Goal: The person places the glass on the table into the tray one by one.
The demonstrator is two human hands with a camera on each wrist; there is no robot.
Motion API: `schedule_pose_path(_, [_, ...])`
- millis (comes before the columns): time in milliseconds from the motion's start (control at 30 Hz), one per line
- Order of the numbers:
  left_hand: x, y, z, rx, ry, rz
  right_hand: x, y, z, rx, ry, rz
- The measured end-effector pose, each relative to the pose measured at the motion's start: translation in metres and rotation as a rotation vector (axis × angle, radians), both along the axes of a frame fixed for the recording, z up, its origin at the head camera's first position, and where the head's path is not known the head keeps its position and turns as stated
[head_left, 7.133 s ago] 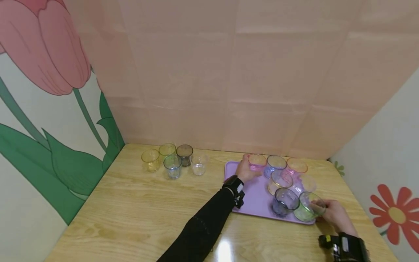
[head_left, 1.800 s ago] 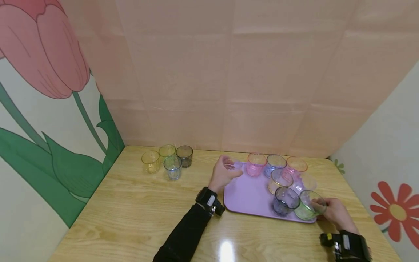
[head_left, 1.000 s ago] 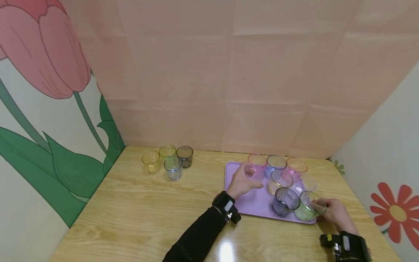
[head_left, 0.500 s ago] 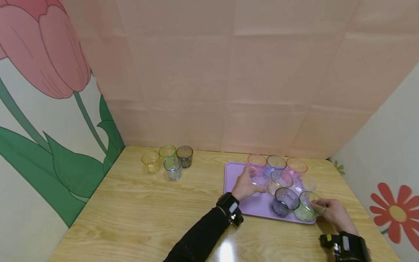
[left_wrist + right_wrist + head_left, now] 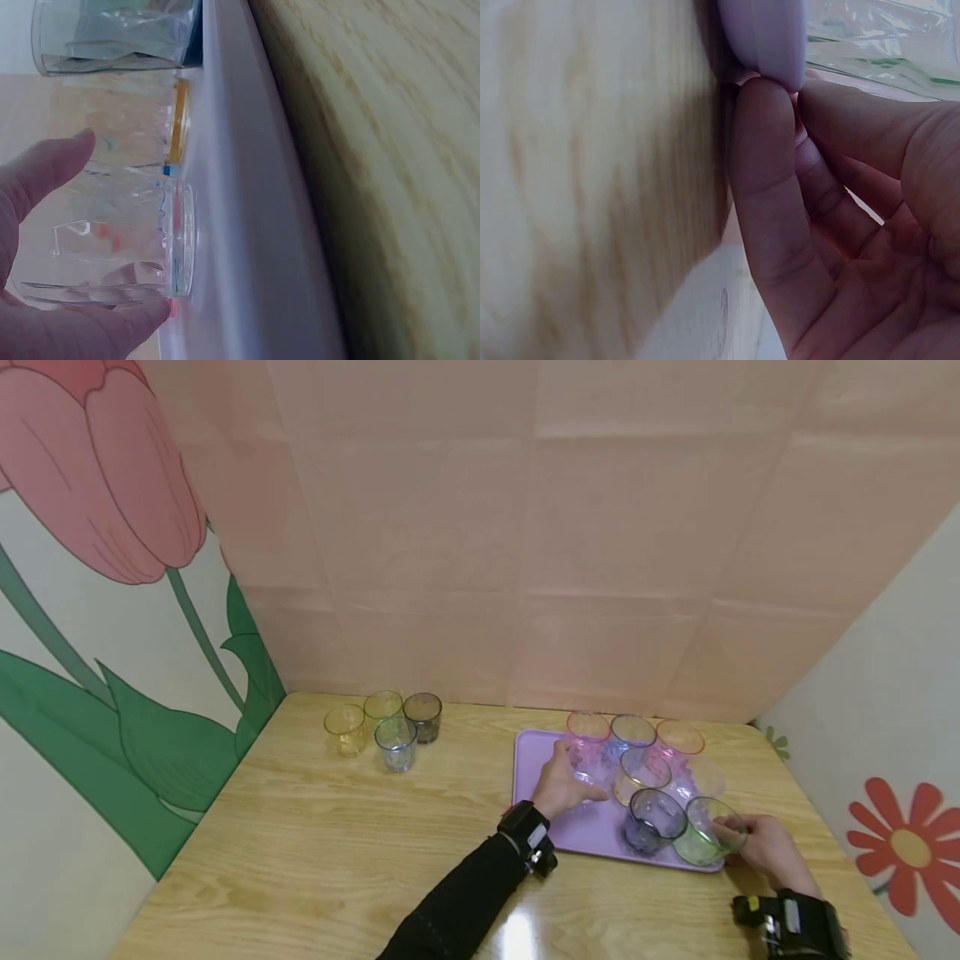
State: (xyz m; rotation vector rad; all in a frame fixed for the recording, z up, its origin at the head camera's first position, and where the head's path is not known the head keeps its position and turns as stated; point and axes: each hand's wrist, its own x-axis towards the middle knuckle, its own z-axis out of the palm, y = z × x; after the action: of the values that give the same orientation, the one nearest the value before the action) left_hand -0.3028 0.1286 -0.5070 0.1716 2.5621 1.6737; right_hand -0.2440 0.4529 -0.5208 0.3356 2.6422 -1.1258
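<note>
On the near right, the purple tray [image 5: 573,837] is pinched at its corner by the right hand [image 5: 768,852]. Farther in, the clear glass [image 5: 124,251], probably light, rigid, slippery and breakable, is best gripped round its walls; upright on the tray, it is loosely flanked by the left hand [image 5: 562,787], thumb held apart.

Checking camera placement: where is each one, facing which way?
Head: on the head, forward and down at the table; left hand, right hand and sleeve show.
Left wrist: worn there, toward a clear glass on the tray; thumb and fingers show.
Right wrist: worn there, toward the tray's edge; right hand shows.
Head and left wrist share the clear glass.
</note>
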Motion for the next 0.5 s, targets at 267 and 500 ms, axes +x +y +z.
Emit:
schedule_pose_path(267, [-0.0008,0.0001,-0.0023,-0.043,0.060,0.002,0.0007,-0.0006,-0.0001,-0.002,-0.004,-0.003])
schedule_pose_path(500, [0.0009,0.0010,-0.0017,-0.055,0.021,0.024,0.0005,-0.0006,0.0008,-0.006,0.007,0.003])
